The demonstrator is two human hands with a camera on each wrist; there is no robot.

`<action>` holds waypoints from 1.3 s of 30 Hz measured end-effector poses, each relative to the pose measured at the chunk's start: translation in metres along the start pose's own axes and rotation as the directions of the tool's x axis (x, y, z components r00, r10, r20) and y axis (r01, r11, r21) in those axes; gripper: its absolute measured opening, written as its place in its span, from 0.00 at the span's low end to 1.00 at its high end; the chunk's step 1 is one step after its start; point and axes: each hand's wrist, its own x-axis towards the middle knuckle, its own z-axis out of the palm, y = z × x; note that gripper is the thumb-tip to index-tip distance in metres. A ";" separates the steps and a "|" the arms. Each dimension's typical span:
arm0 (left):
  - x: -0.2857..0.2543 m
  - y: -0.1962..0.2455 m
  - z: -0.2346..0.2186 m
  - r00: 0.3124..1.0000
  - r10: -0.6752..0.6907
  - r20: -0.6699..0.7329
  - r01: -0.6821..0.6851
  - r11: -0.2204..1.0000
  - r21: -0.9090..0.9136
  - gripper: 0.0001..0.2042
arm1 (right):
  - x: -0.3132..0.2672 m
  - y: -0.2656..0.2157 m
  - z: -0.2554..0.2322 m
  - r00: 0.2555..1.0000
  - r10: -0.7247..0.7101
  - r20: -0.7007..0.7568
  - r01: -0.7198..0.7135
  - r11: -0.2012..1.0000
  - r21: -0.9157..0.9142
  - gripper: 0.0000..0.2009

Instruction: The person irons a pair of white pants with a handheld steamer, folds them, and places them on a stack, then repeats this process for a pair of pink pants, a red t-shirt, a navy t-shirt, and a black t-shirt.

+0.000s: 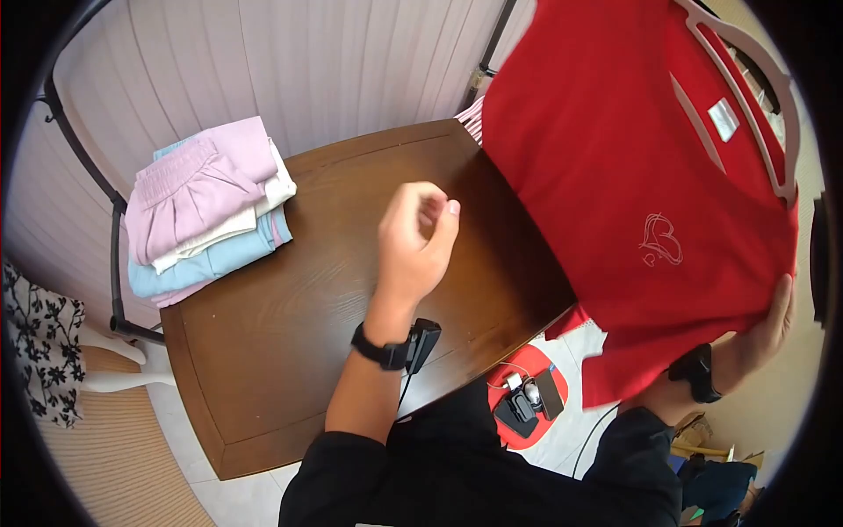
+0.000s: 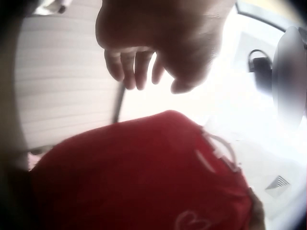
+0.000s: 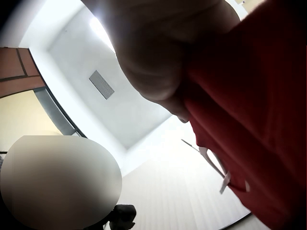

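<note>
1. Grip of the right hand (image 1: 762,334) touched the red shirt (image 1: 597,167); fingers partly hidden, so how firmly it held could not be told.
2. The shirt, on its hanger (image 1: 791,123), spread beside the table (image 1: 290,351). It looked light, limp and soft; the hanger seemed the surest hold.
3. The left hand (image 1: 416,246), loosely curled above the table, held nothing.
4. Folded clothes (image 1: 198,180) sat at the table's left.

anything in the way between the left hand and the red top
Nothing visible: only open space lies between the left hand and the red top. The folded clothes sit on the hand's other side, and the brown table lies below.
</note>
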 end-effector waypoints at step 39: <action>-0.009 0.083 -0.095 0.828 -0.295 0.477 0.022 0.867 0.497 0.07 | -0.120 0.171 0.221 0.501 0.438 0.746 -0.263 0.899 -0.352 0.16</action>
